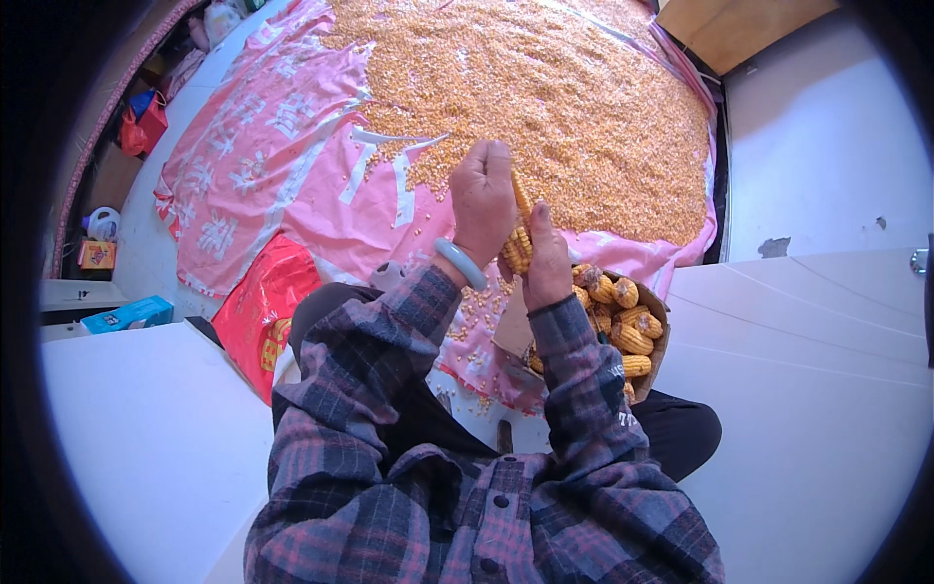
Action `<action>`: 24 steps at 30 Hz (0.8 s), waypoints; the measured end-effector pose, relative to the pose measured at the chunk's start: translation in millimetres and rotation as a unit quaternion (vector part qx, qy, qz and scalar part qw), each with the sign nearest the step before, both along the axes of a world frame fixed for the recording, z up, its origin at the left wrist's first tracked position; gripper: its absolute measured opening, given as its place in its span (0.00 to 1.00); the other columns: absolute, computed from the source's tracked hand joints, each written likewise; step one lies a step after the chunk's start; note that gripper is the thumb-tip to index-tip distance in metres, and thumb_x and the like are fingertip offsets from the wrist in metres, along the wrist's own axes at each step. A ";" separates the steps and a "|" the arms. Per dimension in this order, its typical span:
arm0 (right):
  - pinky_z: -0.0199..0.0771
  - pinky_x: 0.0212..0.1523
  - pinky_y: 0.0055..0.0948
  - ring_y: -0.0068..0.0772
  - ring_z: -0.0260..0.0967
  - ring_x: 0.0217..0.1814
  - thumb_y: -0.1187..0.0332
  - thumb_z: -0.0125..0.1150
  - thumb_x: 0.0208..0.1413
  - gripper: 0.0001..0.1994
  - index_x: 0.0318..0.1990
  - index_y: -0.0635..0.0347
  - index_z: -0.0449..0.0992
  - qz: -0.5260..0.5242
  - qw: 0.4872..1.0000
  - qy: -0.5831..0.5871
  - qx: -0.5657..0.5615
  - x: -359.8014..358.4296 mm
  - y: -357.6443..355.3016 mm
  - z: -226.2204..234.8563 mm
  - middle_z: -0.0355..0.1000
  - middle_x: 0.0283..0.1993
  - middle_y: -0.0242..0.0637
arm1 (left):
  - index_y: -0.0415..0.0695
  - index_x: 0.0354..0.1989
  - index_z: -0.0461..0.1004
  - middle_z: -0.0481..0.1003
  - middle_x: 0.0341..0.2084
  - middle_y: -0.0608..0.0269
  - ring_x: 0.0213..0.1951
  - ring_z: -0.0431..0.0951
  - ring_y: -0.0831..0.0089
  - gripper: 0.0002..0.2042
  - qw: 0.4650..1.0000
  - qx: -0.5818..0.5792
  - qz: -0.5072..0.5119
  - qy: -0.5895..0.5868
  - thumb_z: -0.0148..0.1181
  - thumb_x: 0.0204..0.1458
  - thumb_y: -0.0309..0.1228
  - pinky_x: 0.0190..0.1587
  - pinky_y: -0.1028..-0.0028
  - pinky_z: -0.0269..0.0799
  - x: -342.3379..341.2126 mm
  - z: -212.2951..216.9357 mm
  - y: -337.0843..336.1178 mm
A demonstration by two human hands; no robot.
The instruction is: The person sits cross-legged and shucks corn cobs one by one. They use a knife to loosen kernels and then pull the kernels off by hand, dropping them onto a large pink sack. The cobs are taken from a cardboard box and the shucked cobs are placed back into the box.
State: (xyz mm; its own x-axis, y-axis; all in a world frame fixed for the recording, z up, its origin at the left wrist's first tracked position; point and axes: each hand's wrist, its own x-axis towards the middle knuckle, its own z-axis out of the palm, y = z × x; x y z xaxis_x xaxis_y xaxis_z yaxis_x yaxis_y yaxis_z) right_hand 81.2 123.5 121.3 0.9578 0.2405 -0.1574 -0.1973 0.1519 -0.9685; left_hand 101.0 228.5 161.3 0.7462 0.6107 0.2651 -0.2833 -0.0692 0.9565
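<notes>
1. Surface: a pink sheet (321,200) with white patterning covers the floor ahead of the person. A broad layer of loose corn kernels (555,117) lies over its far and right portions; scattered kernels lie nearer the lap.
2. Supply: an open box (664,333) stands just beside the person's right forearm. It contains yellow cobs (632,339). The right sleeve (584,375) covers part of the box from above.
3. Left side: a red bag (265,297) lies near the left knee, at the edge of the sheet. A blue carton (131,314) sits farther left. A white jug (102,224) stands beyond it.
4. Right side: a wooden board (744,27) occupies the far corner.
5. Workpiece: one corn cob (519,248) is between the two hands, above the near edge of the kernel layer, with its length running away from the person.
6. Left hand (484,202): the fingers are curled closed against the cob; the fingertips are hidden.
7. Right hand (547,261): the fingers are closed around the near part of the cob, and the thumb points away from the body.
8. Pose: both forearms extend forward and converge ahead of the chest. The left wrist carries a pale bracelet (460,264).
</notes>
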 end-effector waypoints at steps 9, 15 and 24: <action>0.64 0.18 0.21 0.22 0.67 0.24 0.53 0.38 0.63 0.21 0.40 0.63 0.69 -0.031 0.986 0.104 0.130 -9.3 3.4 10.3 0.69 0.29 0.34 | 0.38 0.20 0.62 0.60 0.12 0.65 0.18 0.57 0.80 0.15 1.000 0.002 0.002 -0.016 0.43 0.58 0.32 0.20 0.72 0.54 -1.1 7.9 -0.4; 0.64 0.30 0.17 0.14 0.61 0.31 0.59 0.43 0.63 0.16 0.42 0.64 0.70 0.061 0.992 -0.104 -0.029 -1.4 4.7 28.3 0.66 0.30 0.28 | 0.39 0.20 0.61 0.59 0.13 0.67 0.19 0.56 0.80 0.16 0.998 -0.037 -0.044 0.003 0.44 0.59 0.33 0.21 0.73 0.54 2.9 -1.2 1.2; 0.66 0.29 0.19 0.16 0.63 0.29 0.60 0.43 0.63 0.16 0.41 0.64 0.71 0.053 0.998 -0.029 -0.012 7.1 4.8 29.9 0.67 0.31 0.28 | 0.39 0.21 0.62 0.60 0.14 0.67 0.21 0.56 0.81 0.14 0.996 -0.073 -0.046 -0.006 0.43 0.59 0.32 0.23 0.74 0.55 -3.2 4.3 -0.9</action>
State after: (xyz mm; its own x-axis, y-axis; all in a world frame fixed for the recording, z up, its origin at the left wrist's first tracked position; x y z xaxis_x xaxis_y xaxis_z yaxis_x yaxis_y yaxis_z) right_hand 88.3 128.3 151.2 0.9350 0.3376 -0.1090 -0.1544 0.1106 -0.9818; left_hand 97.7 227.6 165.6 0.7984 0.5723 0.1873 -0.2930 0.0975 0.9511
